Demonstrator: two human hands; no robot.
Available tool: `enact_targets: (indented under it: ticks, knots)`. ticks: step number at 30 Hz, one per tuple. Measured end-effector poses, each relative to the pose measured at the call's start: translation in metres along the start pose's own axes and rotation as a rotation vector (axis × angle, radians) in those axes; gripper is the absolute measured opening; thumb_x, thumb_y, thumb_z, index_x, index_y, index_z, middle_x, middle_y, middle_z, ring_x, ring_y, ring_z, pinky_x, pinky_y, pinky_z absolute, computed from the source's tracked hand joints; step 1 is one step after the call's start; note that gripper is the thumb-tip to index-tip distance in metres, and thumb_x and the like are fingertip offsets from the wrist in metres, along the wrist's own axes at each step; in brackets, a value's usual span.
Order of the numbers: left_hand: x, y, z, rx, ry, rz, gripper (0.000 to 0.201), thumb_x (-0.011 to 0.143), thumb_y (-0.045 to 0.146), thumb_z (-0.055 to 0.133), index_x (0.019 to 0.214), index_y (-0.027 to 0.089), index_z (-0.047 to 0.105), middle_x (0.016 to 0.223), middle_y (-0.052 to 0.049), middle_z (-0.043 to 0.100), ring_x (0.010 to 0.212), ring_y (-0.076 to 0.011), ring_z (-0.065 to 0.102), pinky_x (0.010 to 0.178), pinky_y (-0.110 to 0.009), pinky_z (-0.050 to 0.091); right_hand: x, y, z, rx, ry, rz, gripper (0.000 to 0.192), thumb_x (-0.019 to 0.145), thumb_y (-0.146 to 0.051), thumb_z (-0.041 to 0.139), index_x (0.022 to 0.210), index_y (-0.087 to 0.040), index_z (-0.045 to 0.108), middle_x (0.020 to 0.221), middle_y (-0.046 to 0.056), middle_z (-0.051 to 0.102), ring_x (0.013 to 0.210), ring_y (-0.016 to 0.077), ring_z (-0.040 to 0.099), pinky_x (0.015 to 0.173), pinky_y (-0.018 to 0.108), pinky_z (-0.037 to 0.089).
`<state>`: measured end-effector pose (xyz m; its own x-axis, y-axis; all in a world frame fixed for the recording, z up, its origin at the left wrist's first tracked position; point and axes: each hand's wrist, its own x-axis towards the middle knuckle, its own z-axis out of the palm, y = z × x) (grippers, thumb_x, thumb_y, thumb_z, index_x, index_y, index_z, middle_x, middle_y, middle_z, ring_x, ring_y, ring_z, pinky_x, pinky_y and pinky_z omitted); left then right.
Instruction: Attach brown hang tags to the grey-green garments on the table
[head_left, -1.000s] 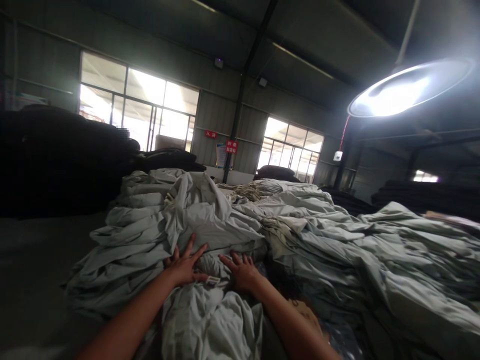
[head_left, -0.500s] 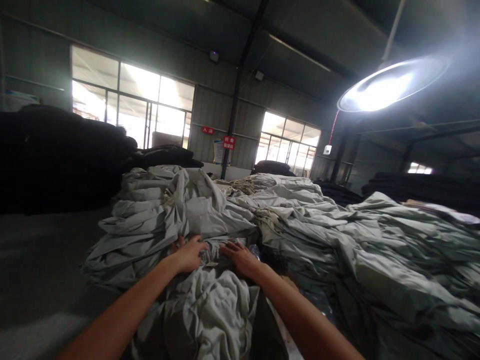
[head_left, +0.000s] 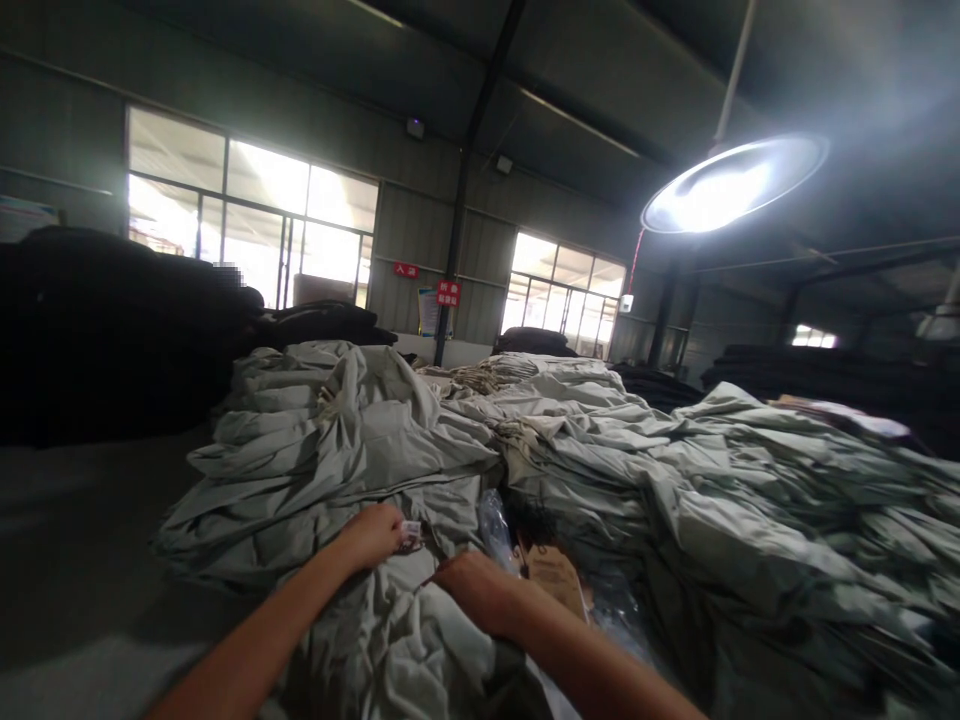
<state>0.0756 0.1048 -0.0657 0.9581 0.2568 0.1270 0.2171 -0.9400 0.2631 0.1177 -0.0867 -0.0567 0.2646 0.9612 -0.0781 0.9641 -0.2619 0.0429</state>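
My left hand (head_left: 373, 536) is closed on the waist-like gathered edge of a pale grey-green garment (head_left: 416, 625), beside a small white label (head_left: 410, 531) sewn there. Lower and to the right, my right hand (head_left: 474, 590) has its fingers curled into the same cloth; its fingertips are partly hidden. The garment lies crumpled in front of me, below a high stack of similar grey-green garments (head_left: 382, 420). Just right of my right hand are brown cardboard tags (head_left: 553, 575) with black hooks and some clear plastic (head_left: 495, 525).
More grey-green garments (head_left: 750, 500) are heaped along the right. Dark piles (head_left: 112, 340) stand at the left and farther back. A bright lamp (head_left: 731, 190) hangs at the upper right. Floor (head_left: 67, 560) shows at the left.
Both hands have come nearer to me and lower, from lying spread on the gathered cloth to gripping it. The tags and plastic at the right show more. The view has shifted slightly.
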Motion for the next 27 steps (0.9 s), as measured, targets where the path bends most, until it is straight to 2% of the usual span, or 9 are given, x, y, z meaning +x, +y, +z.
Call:
enact_targets:
  ticks: [3, 7, 10, 13, 15, 18, 21, 23, 27]
  knots:
    - [-0.006, 0.005, 0.000, 0.031, 0.011, -0.009, 0.018, 0.075, 0.025, 0.049, 0.074, 0.021, 0.066, 0.079, -0.004, 0.070, 0.083, -0.0203, 0.064, 0.069, -0.026, 0.043, -0.003, -0.003, -0.008, 0.022, 0.028, 0.079, 0.033, 0.081, -0.016, 0.043, 0.106, -0.023, 0.064, 0.094, 0.008, 0.071, 0.089, 0.0231, 0.065, 0.072, 0.028, 0.047]
    - [-0.014, 0.011, 0.000, 0.124, 0.114, -0.024, 0.027, 0.074, 0.011, 0.044, 0.089, 0.022, 0.064, 0.098, -0.007, 0.066, 0.104, -0.0236, 0.055, 0.087, -0.034, 0.037, 0.010, -0.001, -0.009, 0.046, 0.133, 0.209, 0.039, 0.086, -0.014, 0.035, 0.117, -0.021, 0.058, 0.102, 0.011, 0.068, 0.094, 0.0234, 0.063, 0.077, 0.031, 0.047]
    - [-0.016, 0.011, -0.003, 0.218, 0.222, 0.014, 0.036, 0.072, 0.008, 0.043, 0.102, 0.023, 0.058, 0.103, -0.006, 0.064, 0.108, -0.0255, 0.048, 0.089, -0.038, 0.034, 0.023, 0.001, 0.000, -0.028, 0.218, 0.161, 0.036, 0.089, -0.016, 0.035, 0.114, -0.022, 0.059, 0.106, 0.010, 0.064, 0.100, 0.0236, 0.057, 0.082, 0.034, 0.046]
    - [-0.015, 0.004, -0.004, 0.226, 0.284, 0.037, 0.043, 0.069, 0.004, 0.042, 0.106, 0.023, 0.054, 0.115, -0.004, 0.060, 0.110, -0.0247, 0.045, 0.087, -0.037, 0.035, 0.035, 0.001, 0.008, -0.114, 0.280, 0.091, 0.032, 0.091, -0.022, 0.037, 0.113, -0.026, 0.059, 0.109, 0.007, 0.061, 0.106, 0.0274, 0.049, 0.085, 0.042, 0.043]
    - [-0.012, -0.002, -0.001, 0.203, 0.294, 0.040, 0.049, 0.066, 0.001, 0.041, 0.108, 0.024, 0.052, 0.121, -0.002, 0.057, 0.114, -0.0234, 0.041, 0.088, -0.036, 0.034, 0.041, 0.002, 0.011, -0.120, 0.287, 0.067, 0.033, 0.091, -0.024, 0.037, 0.118, -0.029, 0.055, 0.116, 0.006, 0.059, 0.110, 0.0285, 0.045, 0.088, 0.046, 0.040]
    - [-0.008, -0.012, 0.009, 0.181, 0.274, 0.040, 0.062, 0.063, 0.002, 0.044, 0.121, 0.025, 0.046, 0.132, -0.001, 0.049, 0.122, -0.0247, 0.035, 0.094, -0.039, 0.031, 0.051, 0.006, 0.015, -0.108, 0.285, 0.083, 0.036, 0.093, -0.029, 0.035, 0.127, -0.034, 0.046, 0.125, 0.003, 0.054, 0.117, 0.0299, 0.037, 0.092, 0.051, 0.036]
    - [-0.007, -0.015, 0.014, 0.163, 0.206, 0.043, 0.070, 0.062, 0.009, 0.052, 0.129, 0.026, 0.039, 0.138, -0.003, 0.044, 0.127, -0.0291, 0.030, 0.098, -0.045, 0.026, 0.061, 0.010, 0.020, -0.105, 0.281, 0.144, 0.038, 0.090, -0.045, 0.037, 0.126, -0.038, 0.047, 0.123, 0.005, 0.054, 0.116, 0.0322, 0.037, 0.092, 0.053, 0.034]
    - [-0.009, -0.013, 0.011, 0.149, 0.182, 0.061, 0.065, 0.063, 0.012, 0.054, 0.126, 0.026, 0.044, 0.131, -0.004, 0.051, 0.123, -0.0300, 0.035, 0.096, -0.046, 0.027, 0.068, 0.011, 0.024, -0.093, 0.289, 0.206, 0.042, 0.086, -0.055, 0.039, 0.122, -0.038, 0.052, 0.121, 0.007, 0.054, 0.112, 0.0329, 0.041, 0.090, 0.053, 0.034]
    - [-0.017, -0.008, 0.002, 0.116, 0.204, 0.167, 0.032, 0.070, 0.015, 0.051, 0.097, 0.028, 0.062, 0.108, -0.001, 0.065, 0.114, -0.0260, 0.043, 0.094, -0.044, 0.027, 0.078, 0.011, 0.025, -0.041, 0.296, 0.309, 0.045, 0.086, -0.056, 0.036, 0.113, -0.030, 0.062, 0.119, 0.012, 0.054, 0.111, 0.0340, 0.044, 0.089, 0.052, 0.035]
